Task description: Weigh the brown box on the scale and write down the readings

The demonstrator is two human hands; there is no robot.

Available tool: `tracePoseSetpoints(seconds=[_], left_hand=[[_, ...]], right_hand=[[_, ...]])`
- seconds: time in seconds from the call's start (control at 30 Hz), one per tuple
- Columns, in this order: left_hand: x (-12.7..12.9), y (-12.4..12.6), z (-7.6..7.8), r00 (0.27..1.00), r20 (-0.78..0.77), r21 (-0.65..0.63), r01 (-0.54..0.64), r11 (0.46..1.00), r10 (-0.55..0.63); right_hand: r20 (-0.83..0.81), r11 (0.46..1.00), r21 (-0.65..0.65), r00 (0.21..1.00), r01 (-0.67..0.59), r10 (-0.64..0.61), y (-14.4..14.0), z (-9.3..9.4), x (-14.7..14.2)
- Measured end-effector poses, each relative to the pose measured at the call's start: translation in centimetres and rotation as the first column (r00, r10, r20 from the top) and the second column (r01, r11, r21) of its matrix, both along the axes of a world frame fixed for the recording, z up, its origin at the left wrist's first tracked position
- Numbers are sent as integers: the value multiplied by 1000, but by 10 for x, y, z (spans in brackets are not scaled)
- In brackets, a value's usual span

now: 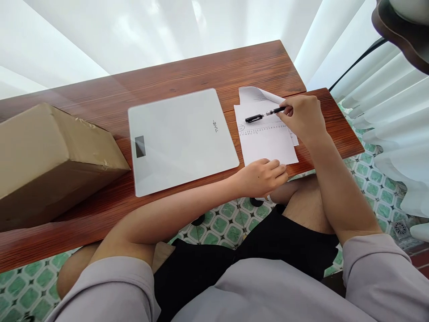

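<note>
My right hand (301,117) holds a black pen (264,114) over white paper sheets (268,143) lying at the right end of a wooden table (201,74). The pen lies nearly flat, its tip pointing left, just above a printed line of small text. My left hand (264,175) rests with curled fingers on the near edge of the paper and the table's front edge, pinning the sheet down. The top sheet's far corner is curled up.
A white glass scale (181,138) with a small dark display lies flat in the table's middle. A taped brown cardboard box (47,161) sits at the left end. White curtains hang behind and to the right. Green patterned floor tiles (228,223) lie below.
</note>
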State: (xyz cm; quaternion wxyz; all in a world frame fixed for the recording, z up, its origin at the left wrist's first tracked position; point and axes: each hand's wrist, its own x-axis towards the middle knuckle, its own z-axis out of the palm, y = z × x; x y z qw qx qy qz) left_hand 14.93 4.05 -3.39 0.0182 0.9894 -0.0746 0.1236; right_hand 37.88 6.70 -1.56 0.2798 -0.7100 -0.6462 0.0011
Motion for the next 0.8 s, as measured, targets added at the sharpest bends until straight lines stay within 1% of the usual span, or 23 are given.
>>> tracePoseSetpoints(seconds=[0.1,0.23,0.43,0.5,0.6,0.67,0.73,0.8], left_hand=[[0,0,1,1000,-10,17,1,1000,0],[0,0,1,1000,-27,34,-5,999,6],[-1,0,0,1000,-3,43,-4,999,4],[-1,1,-1,1000,23,58,1,998,-3],[0,1,-3,997,73,120,13,993,-21],[1,1,-5,994,104,186,16,982,-36],[1,0,-6,987,147,273,19,962,-61],[0,-2,-5,973,206,355,26,935,-106]], right_hand=[[-13,996,-86,1000,16,-17,5,-4,0],[-39,988,-149,999,29,-35,9,-7,-1],[2,984,-176,1000,23,-23,12,-10,2],[2,988,-153,1000,10,-10,11,-6,-2],[60,998,-46,997,42,-39,9,7,-17],[85,994,15,990,110,-111,8,17,-30],[58,989,62,988,136,-140,8,24,-42],[38,986,78,988,147,-150,10,27,-49]])
